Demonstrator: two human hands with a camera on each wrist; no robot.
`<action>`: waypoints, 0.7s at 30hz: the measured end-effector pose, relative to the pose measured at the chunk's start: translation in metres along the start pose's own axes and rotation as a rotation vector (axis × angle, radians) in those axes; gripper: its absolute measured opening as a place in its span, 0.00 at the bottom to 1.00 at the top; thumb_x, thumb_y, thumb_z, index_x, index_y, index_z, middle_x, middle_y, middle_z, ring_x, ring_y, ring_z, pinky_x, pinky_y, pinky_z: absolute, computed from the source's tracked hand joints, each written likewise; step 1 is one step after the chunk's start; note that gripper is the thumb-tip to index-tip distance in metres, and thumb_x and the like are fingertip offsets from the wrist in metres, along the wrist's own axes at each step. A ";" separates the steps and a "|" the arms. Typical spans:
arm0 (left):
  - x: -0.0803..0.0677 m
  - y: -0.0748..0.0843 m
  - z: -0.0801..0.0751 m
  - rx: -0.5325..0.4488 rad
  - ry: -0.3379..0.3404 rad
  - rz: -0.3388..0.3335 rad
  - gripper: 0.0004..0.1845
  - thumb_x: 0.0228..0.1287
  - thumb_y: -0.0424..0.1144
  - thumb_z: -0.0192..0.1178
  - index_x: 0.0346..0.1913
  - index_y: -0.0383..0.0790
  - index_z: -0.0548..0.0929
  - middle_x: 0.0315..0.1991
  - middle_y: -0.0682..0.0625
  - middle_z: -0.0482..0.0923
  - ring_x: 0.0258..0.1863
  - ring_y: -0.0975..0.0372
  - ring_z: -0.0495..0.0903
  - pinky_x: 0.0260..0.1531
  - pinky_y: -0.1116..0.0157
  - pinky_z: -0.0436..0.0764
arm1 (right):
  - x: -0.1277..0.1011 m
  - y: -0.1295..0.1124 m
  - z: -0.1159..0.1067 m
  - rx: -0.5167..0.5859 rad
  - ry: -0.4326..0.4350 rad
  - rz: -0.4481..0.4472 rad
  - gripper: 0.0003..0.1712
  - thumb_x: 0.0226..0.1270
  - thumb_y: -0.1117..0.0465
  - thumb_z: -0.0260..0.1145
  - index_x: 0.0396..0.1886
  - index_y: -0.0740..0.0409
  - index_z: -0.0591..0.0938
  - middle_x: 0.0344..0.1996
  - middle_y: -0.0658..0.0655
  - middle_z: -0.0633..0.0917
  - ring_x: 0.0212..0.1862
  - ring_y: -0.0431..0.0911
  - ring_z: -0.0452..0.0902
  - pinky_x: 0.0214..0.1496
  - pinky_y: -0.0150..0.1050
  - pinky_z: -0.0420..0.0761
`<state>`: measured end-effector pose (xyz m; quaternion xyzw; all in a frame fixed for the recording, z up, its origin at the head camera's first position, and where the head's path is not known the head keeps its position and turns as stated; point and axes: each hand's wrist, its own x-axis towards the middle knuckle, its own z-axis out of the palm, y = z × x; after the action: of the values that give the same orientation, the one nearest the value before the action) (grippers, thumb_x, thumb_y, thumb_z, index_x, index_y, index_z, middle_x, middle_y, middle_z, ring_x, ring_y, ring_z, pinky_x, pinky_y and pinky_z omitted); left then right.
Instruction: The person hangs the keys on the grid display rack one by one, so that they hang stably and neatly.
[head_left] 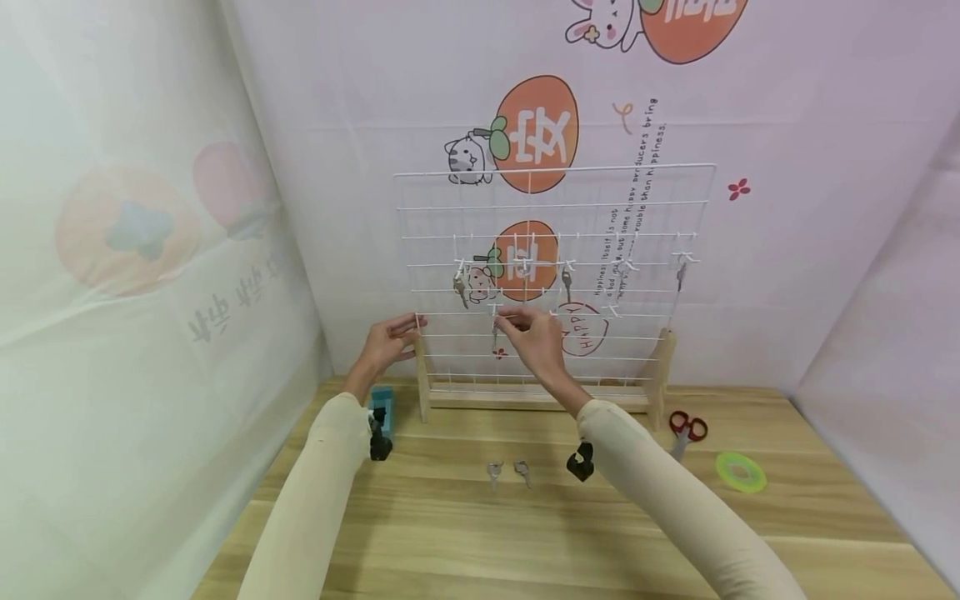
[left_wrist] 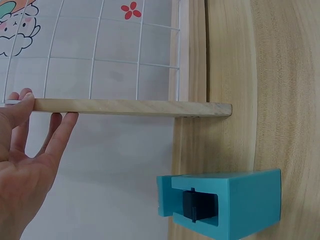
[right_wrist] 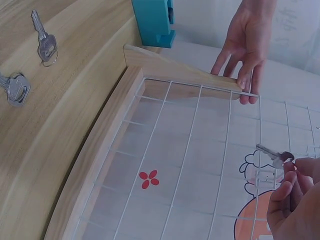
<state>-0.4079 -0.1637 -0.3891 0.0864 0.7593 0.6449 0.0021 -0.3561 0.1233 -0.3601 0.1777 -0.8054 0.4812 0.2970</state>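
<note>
A white wire grid rack (head_left: 555,337) with wooden side supports stands upright at the back of the table. At its left edge, my left hand (head_left: 390,340) grips the top of the wooden support (left_wrist: 135,106), thumb on one side and fingers on the other. My right hand (head_left: 536,340) pinches a silver key (right_wrist: 272,152) by its ring end, in front of the grid's lower middle, beside a small white hook (head_left: 494,309). Whether the ring sits on that hook cannot be seen. Other keys hang from hooks above, among them a left key (head_left: 461,285) and a middle key (head_left: 567,283).
Two loose keys, one on the left (head_left: 494,472) and one on the right (head_left: 522,472), lie on the wooden table (head_left: 450,533). Red-handled scissors (head_left: 687,427) and a green tape roll (head_left: 741,472) lie at right. A teal box-shaped object (left_wrist: 230,200) stands left of the rack.
</note>
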 end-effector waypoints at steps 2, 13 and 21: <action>0.001 -0.001 0.000 -0.001 -0.003 0.002 0.26 0.79 0.29 0.56 0.76 0.39 0.72 0.71 0.44 0.75 0.72 0.50 0.73 0.62 0.46 0.80 | -0.001 0.000 -0.001 0.003 -0.007 0.002 0.10 0.69 0.63 0.74 0.46 0.63 0.91 0.37 0.59 0.92 0.36 0.49 0.91 0.36 0.35 0.87; -0.003 0.002 0.001 0.006 0.013 0.009 0.25 0.79 0.29 0.57 0.75 0.39 0.73 0.70 0.43 0.76 0.72 0.49 0.72 0.62 0.45 0.79 | -0.015 0.001 -0.013 -0.019 -0.097 0.011 0.12 0.71 0.60 0.74 0.49 0.62 0.90 0.38 0.58 0.92 0.37 0.48 0.89 0.36 0.37 0.86; -0.003 0.002 0.003 0.017 0.009 0.010 0.25 0.79 0.29 0.56 0.75 0.40 0.73 0.71 0.43 0.75 0.72 0.49 0.71 0.63 0.45 0.78 | -0.034 0.003 -0.025 -0.046 -0.184 -0.003 0.11 0.69 0.61 0.75 0.49 0.59 0.91 0.37 0.55 0.92 0.35 0.46 0.87 0.33 0.33 0.83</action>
<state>-0.4039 -0.1613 -0.3877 0.0875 0.7643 0.6389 -0.0053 -0.3247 0.1467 -0.3749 0.2156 -0.8398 0.4438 0.2265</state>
